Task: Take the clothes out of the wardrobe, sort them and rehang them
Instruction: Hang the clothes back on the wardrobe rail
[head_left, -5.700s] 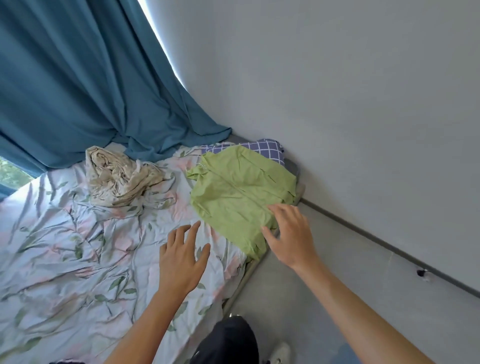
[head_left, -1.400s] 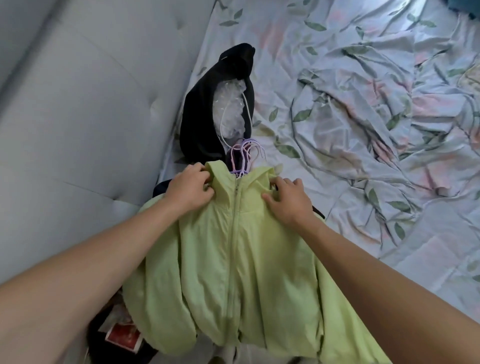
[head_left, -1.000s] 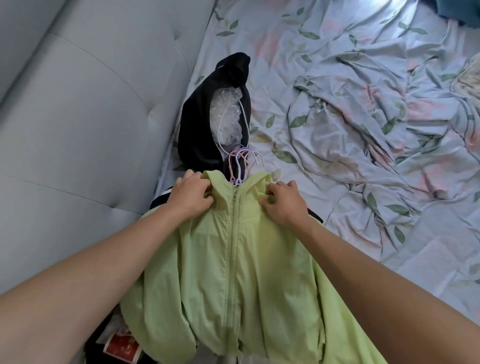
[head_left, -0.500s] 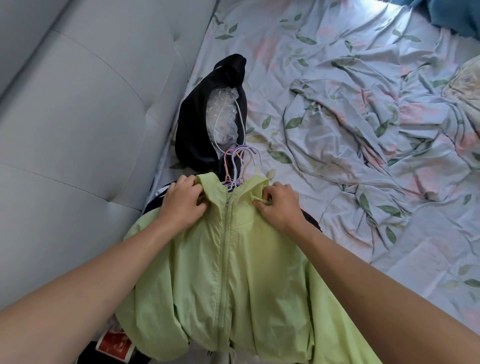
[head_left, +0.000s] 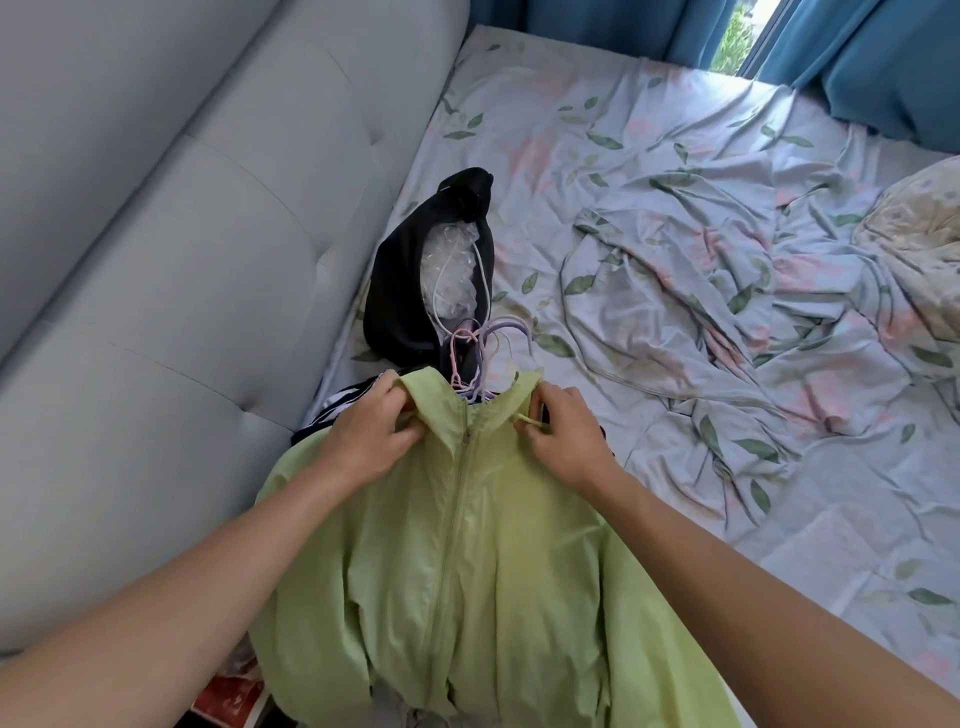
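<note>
A light green zip jacket (head_left: 467, 571) lies front-up on top of a pile of clothes at the near edge of the bed. My left hand (head_left: 371, 431) pinches the left side of its collar. My right hand (head_left: 563, 434) grips the right side of the collar, with a green drawstring sticking out between the fingers. Just beyond the collar, a bunch of pink and purple hanger hooks (head_left: 480, 353) pokes out. A black garment (head_left: 400, 291) with clear crumpled plastic inside lies further back. Darker clothes under the jacket are mostly hidden.
A grey padded headboard (head_left: 182, 260) runs along the left. The bed sheet (head_left: 701, 260), leaf-printed and wrinkled, spreads to the right. A cream bundle of cloth (head_left: 924, 228) sits at the right edge. Blue curtains (head_left: 883, 62) hang at the far end.
Since the oldest frame I have turned from a folded green garment by the wall to this pile. Over the last second both hands stay on the collar; the view has tilted up slightly.
</note>
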